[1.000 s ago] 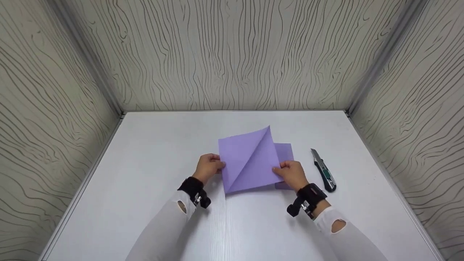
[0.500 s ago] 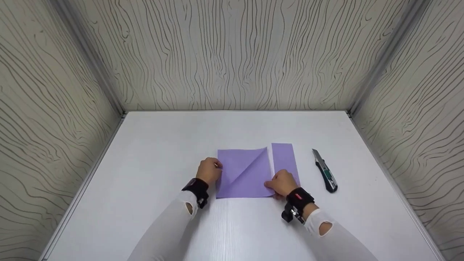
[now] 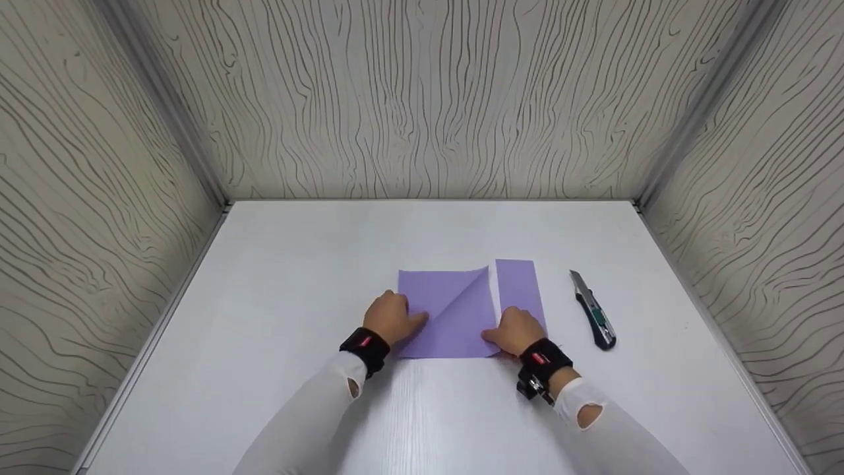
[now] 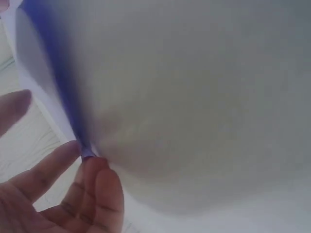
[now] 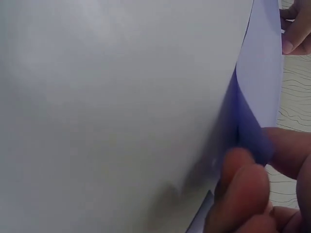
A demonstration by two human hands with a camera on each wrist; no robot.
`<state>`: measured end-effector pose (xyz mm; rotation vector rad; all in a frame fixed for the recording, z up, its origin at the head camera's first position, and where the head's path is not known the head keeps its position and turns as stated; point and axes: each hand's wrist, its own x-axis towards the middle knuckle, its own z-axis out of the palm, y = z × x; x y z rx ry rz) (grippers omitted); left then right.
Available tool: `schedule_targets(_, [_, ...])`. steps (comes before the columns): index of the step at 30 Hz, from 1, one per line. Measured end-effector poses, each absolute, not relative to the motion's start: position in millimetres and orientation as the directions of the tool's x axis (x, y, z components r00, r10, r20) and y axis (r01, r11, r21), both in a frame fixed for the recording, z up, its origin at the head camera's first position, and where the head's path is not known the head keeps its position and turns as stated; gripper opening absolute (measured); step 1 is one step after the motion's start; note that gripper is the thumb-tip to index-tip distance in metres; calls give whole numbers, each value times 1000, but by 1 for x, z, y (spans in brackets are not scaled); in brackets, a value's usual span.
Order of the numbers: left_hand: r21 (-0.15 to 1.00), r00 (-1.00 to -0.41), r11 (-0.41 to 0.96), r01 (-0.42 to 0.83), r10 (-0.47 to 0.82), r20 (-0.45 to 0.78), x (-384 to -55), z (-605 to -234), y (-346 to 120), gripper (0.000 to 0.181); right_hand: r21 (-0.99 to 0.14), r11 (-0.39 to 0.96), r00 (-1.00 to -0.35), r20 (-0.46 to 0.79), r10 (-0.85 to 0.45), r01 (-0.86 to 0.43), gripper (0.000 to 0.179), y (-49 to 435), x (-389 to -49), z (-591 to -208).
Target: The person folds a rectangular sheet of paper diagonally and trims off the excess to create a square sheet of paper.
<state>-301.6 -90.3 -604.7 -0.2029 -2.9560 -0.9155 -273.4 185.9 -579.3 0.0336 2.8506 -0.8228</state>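
Note:
A square purple paper sheet (image 3: 461, 330) lies on the white table with a diagonal crease and a raised top right corner. My left hand (image 3: 388, 318) is at its left edge, thumb stretched over the top face. In the left wrist view, the curled fingers (image 4: 109, 194) of this hand hold the edge while the thumb stays off it. Near the lower right corner my right hand (image 3: 517, 331) pinches the sheet between thumb and fingers. That corner curls up slightly in the right wrist view. The right hand overlaps a narrow purple paper strip (image 3: 519, 284).
A green and black utility knife (image 3: 593, 310) lies to the right of the strip, its blade out and pointing away. Wood-grain panels (image 3: 422, 99) rise behind the white table (image 3: 297, 251) and at both sides.
The square sheet was lifted and tilted, and now lies down beside the strip. My right hand came nearer with its corner. The left thumb has moved right onto the sheet.

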Motion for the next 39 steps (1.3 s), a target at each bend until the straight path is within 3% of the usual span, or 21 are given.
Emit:
schedule_targets(4, [443, -994, 890, 105, 98, 38, -288, -589, -80, 63, -409, 913, -991, -125, -49, 6, 37, 182, -273, -575])
schedule_targets(8, [305, -991, 944, 128, 107, 86, -285, -589, -74, 66, -326, 940, -993, -33, -115, -98, 30, 175, -274, -578])
schedule_targets(12, [251, -974, 948, 196, 160, 157, -286, -592, -71, 56, -300, 916, -964, 82, -253, -266, 22, 164, -278, -584])
schedule_targets(18, [277, -909, 869, 409, 362, 208, -290, -599, -66, 19, -273, 812, -857, 146, -494, -515, 57, 148, -280, -591])
schedule_targets(21, [251, -870, 834, 491, 456, 187, -291, -600, -64, 16, -239, 777, -812, 125, -570, -582, 60, 142, -280, -592])
schedule_targets(28, [191, -826, 803, 564, 555, 103, -290, -593, -66, 19, -189, 780, -798, 47, -600, -597, 66, 140, -280, -594])
schedule_targets(35, [131, -760, 749, 649, 643, 94, -287, -594, -78, 22, -155, 794, -809, 127, -574, -588, 38, 136, -283, -594])
schedule_targets(39, [138, -752, 741, 658, 657, 57, -281, -593, -90, 29, -156, 838, -852, 84, -516, -523, 42, 140, -290, -597])
